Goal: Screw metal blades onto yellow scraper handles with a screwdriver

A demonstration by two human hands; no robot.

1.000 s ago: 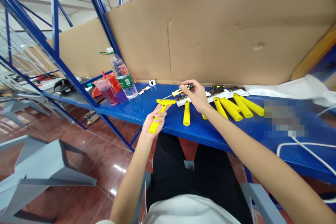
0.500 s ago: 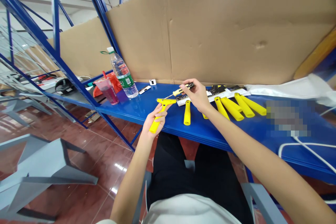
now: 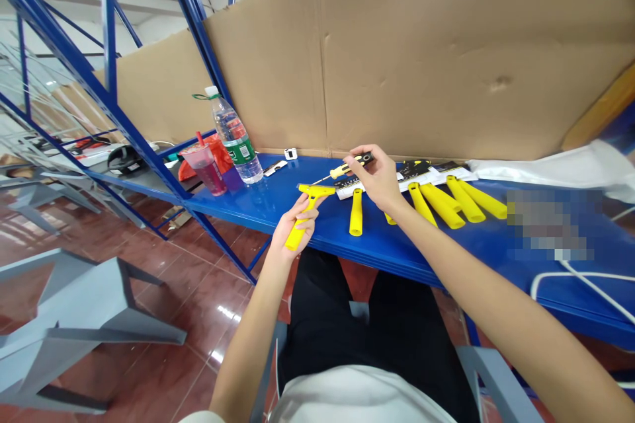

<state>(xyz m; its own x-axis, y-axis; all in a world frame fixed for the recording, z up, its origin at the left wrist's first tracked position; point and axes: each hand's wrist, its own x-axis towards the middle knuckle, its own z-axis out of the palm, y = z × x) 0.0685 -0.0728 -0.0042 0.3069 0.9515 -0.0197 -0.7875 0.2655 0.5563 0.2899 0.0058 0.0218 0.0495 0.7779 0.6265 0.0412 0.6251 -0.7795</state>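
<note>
My left hand point(image 3: 296, 223) is closed around the handle of a yellow T-shaped scraper point(image 3: 311, 197), its head pointing up and away from me. In my right hand point(image 3: 378, 178) is a screwdriver point(image 3: 342, 170) with a pale yellow and black handle. Its shaft points left, and the tip meets or nearly meets the scraper's head; actual contact is too small to tell. On the blue table just right of the scraper lies a loose yellow handle point(image 3: 356, 213). Several more yellow handles point(image 3: 440, 205) lie beyond my right wrist, which partly hides one of them.
A water bottle point(image 3: 238, 142) and a pink drink cup point(image 3: 208, 170) stand at the left of the blue table point(image 3: 268, 201). Black-and-white packages point(image 3: 431, 175) lie behind the handles. Cardboard point(image 3: 397, 59) walls the back. A white cable point(image 3: 585, 274) crosses the right side.
Both hands keep hold of the scraper and the screwdriver in nearly the same pose. The whole view has shifted slightly, and the right hand's grip looks marginally turned.
</note>
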